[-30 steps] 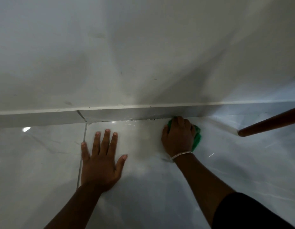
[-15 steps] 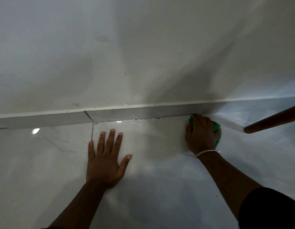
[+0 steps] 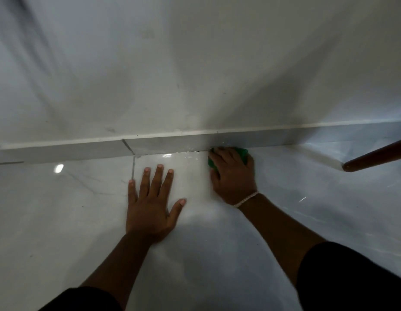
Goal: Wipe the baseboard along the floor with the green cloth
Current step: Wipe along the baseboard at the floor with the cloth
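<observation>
Your right hand (image 3: 232, 173) is curled over the green cloth (image 3: 241, 151), bunching it and pressing it into the seam where the baseboard (image 3: 284, 138) meets the floor (image 3: 307, 221); that grip likely keeps the wad firm enough to scrub the white specks lying along the joint just to its left; only the cloth's edges show past your fingers. Your left hand (image 3: 151, 204) lies flat with fingers spread on the tile, well clear of the cloth, evidently propping your weight as you lean in; a wooden leg (image 3: 374, 158) angles in at the right, near the baseboard.
</observation>
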`<state>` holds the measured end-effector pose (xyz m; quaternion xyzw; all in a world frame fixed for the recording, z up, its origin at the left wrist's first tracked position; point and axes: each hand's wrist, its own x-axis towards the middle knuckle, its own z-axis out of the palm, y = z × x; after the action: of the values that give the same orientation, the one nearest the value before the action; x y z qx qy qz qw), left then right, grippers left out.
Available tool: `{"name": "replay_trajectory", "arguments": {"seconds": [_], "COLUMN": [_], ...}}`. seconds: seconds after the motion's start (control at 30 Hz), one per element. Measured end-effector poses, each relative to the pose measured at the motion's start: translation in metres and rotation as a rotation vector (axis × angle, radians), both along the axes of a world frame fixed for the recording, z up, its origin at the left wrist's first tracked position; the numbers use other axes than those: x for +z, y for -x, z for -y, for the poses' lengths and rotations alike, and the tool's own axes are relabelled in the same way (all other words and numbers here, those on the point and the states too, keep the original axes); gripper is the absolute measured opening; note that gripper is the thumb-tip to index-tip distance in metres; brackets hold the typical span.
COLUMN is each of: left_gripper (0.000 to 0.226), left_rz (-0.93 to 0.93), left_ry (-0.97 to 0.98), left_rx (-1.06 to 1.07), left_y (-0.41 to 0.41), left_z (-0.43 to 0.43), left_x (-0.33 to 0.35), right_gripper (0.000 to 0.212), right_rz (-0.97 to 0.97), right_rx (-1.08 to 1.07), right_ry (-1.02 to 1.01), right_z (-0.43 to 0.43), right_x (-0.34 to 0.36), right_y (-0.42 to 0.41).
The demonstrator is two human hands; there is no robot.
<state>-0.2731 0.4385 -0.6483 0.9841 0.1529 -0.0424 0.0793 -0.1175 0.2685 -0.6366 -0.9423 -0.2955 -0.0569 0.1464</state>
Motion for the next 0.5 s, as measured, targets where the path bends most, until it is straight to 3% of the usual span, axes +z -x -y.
{"name": "replay_trajectory", "arguments": {"seconds": [0.17,0.3,0.5], "left_gripper": [0.079,0.078,0.080], "left_rz": [0.015,0.034,0.004], "left_ry": [-0.015,-0.001,0.003], "left_rx": [0.027,0.054,0.062], "left_y": [0.015,0.018,0.017], "left_z": [-0.011,-0.013,-0.013], "left_x": [-0.001,-0.003,-0.003], "right_gripper": [0.048,0.047,0.036], "right_rz": [-0.002,0.035,0.013], "right_rx": [-0.257,-0.405,-0.232], "right_ry": [-0.145,-0.207,-0.221], "right_z": [0.062,0.047,-0.038], "right_x": [-0.011,-0.013,-0.007], "right_y": [-0.023,-0.020,0.020]}}
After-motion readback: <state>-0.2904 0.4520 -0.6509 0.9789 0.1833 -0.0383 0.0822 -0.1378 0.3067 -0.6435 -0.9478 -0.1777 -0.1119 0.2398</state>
